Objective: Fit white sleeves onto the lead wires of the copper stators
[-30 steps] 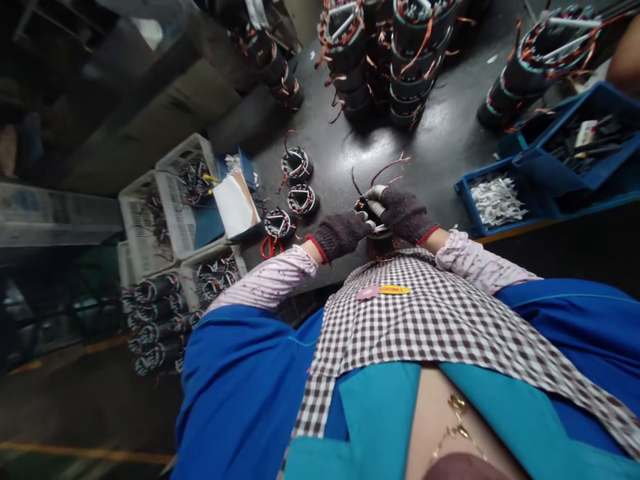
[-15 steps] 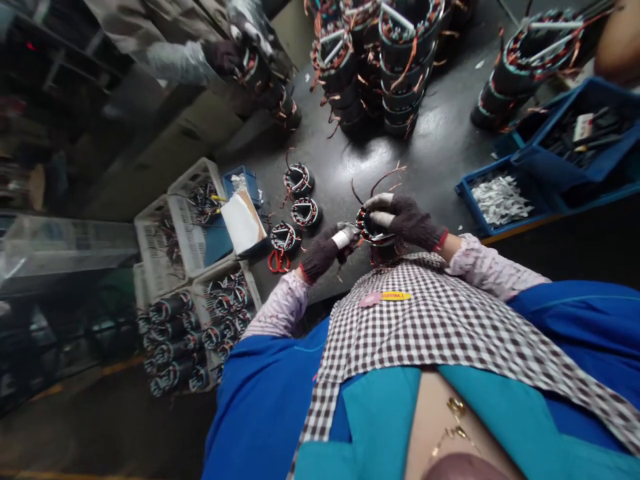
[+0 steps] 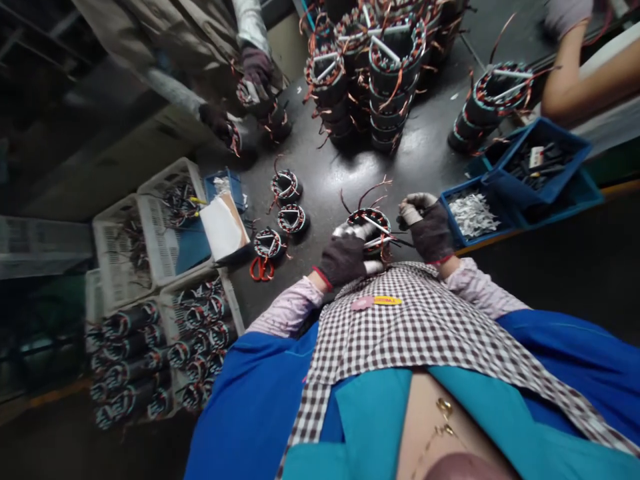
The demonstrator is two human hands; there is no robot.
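A dark wire-wound ring (image 3: 379, 217) with orange and white leads and white strips across its top stands at the table edge before me. My left hand (image 3: 345, 255), in a dark glove with pale fingertips, is wrapped round the ring's left side. Just right of the ring, my right hand (image 3: 427, 225) is raised with its fingers curled together; whatever they may hold is too small to name. Three similar rings (image 3: 291, 218) stand to the left, with red-handled scissors (image 3: 262, 269) beside the nearest one.
Stacked rings (image 3: 393, 87) stand at the back. Blue bins (image 3: 537, 163) are at the right, one with white pieces (image 3: 473, 213). White crates (image 3: 175, 227) line the left. A co-worker's gloved hands (image 3: 256, 70) touch rings at upper left; another person's arm (image 3: 565, 73) is at upper right.
My left hand has moved onto the ring's left side. My right hand has let go of the ring and moved right. The camera view has shifted, and the co-worker's hands have moved apart.
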